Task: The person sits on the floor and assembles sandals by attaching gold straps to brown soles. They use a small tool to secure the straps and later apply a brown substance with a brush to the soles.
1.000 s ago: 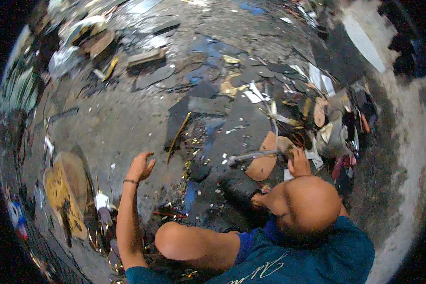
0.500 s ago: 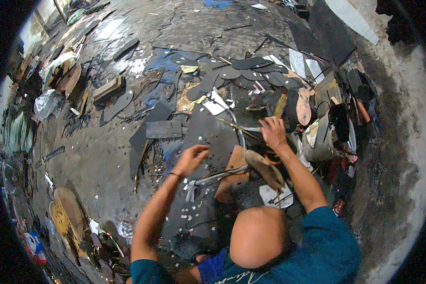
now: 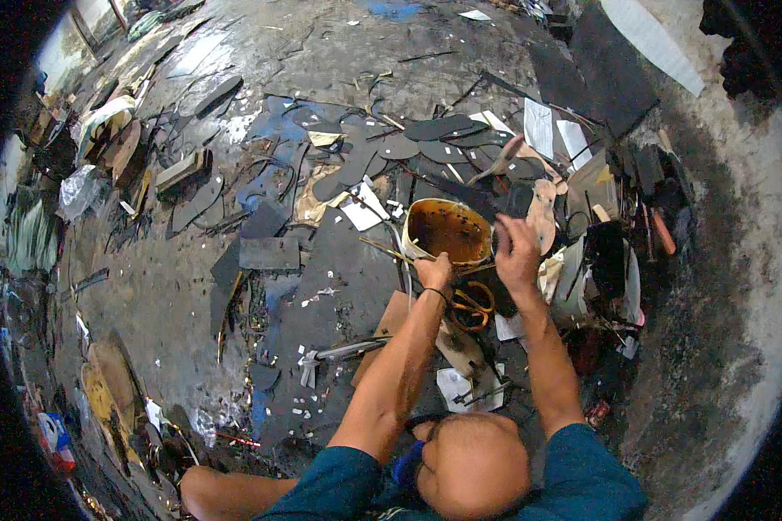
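Observation:
A round bucket (image 3: 426,213) with a brown, glue-like inside stands on the littered floor in front of me. My left hand (image 3: 434,271) is at its near rim, closed around a thin stick (image 3: 384,249) that lies across the rim. My right hand (image 3: 517,252) is just right of the bucket, fingers curled on a dark flat piece (image 3: 519,201). Orange-handled scissors (image 3: 473,306) lie just below both hands. A wooden board (image 3: 393,317) lies under my left forearm.
Dark sole-shaped cutouts (image 3: 434,130) and sheet scraps (image 3: 269,253) cover the floor beyond the bucket. A white container (image 3: 573,282) and piled tools stand at the right. White paper pieces (image 3: 539,126) lie further back. Junk lines the left edge.
Both hands have moved forward and together to the bucket. The left hand, spread open out at the left a second ago, has closed on the stick at the rim.

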Tool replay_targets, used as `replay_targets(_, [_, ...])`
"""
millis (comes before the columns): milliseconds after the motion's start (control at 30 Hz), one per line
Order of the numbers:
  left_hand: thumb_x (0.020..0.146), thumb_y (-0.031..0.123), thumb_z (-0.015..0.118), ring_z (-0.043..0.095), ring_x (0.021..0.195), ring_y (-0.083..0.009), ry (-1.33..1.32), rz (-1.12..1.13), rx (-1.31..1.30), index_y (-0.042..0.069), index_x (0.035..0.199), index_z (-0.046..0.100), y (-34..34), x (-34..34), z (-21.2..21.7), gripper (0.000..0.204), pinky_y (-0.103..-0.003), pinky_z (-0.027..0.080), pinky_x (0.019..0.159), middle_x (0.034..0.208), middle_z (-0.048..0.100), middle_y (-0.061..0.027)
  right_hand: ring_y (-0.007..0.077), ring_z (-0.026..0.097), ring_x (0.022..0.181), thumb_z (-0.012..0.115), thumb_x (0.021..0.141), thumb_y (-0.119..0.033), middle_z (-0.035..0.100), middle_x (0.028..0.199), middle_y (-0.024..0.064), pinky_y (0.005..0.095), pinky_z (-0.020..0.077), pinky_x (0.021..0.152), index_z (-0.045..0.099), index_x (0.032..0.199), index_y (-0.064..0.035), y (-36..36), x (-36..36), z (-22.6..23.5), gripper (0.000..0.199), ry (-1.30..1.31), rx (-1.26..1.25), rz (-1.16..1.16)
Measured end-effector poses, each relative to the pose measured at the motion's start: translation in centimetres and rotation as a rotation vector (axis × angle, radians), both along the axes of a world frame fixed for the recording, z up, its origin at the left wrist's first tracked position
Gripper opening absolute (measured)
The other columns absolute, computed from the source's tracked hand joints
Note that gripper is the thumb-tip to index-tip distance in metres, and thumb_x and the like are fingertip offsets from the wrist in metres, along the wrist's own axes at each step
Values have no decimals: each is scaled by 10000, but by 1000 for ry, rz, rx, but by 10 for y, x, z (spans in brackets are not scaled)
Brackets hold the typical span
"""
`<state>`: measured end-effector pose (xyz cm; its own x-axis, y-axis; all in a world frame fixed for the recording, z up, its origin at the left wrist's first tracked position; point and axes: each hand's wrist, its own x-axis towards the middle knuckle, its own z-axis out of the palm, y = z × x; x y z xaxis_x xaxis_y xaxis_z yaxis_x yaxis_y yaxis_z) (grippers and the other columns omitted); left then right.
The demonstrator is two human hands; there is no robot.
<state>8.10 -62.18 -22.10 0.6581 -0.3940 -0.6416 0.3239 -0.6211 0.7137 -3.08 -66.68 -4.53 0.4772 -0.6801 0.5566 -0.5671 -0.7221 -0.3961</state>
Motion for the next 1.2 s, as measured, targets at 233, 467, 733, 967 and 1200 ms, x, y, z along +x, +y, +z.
replay_targets(233, [850, 55, 586, 645, 849, -189, 171, 41, -476, -14, 1116, 579, 84, 39, 95, 275, -311, 527, 646, 924, 660, -110, 329, 610, 855, 577, 949, -178, 637, 927, 167, 384, 470, 786, 650, 1001, 22, -19, -21, 17, 219, -250, 17, -287])
replay_targets(467, [848, 159, 595, 568, 683, -132, 234, 269, -449, -2, 959, 611, 234, 112, 144, 196, -280, 489, 576, 803, 601, -30, 304, 587, 885, 588, 906, -59, 653, 959, 125, 389, 462, 802, 669, 1100, -26, 17, 68, 14, 212, -112, -130, 236])
replay_targets(733, [818, 58, 569, 655, 718, -190, 166, 512, -90, -57, 966, 602, 408, 93, 106, 190, -282, 526, 556, 849, 640, -96, 256, 574, 1012, 553, 816, -98, 605, 1113, 68, 407, 508, 814, 630, 1141, -105, 82, 124, -138, 333, 632, -286, 1071])
replay_targets(967, [835, 142, 665, 570, 1094, -333, -330, 480, 188, -68, 1175, 532, 433, 46, 83, 421, -438, 443, 968, 1195, 589, -205, 377, 492, 1119, 720, 687, -57, 468, 1204, 175, 430, 458, 915, 490, 1217, -122, 112, 181, -103, 581, 534, 120, 1012])
replay_targets(1200, [758, 15, 629, 342, 1361, -344, -1031, -376, -250, -25, 1340, 422, 277, 115, 95, 619, -452, 284, 1128, 1421, 412, -179, 348, 576, 1066, 608, 757, -6, 611, 1088, 172, 407, 473, 912, 632, 1072, -71, 109, 165, -158, 323, 184, 610, 1038])
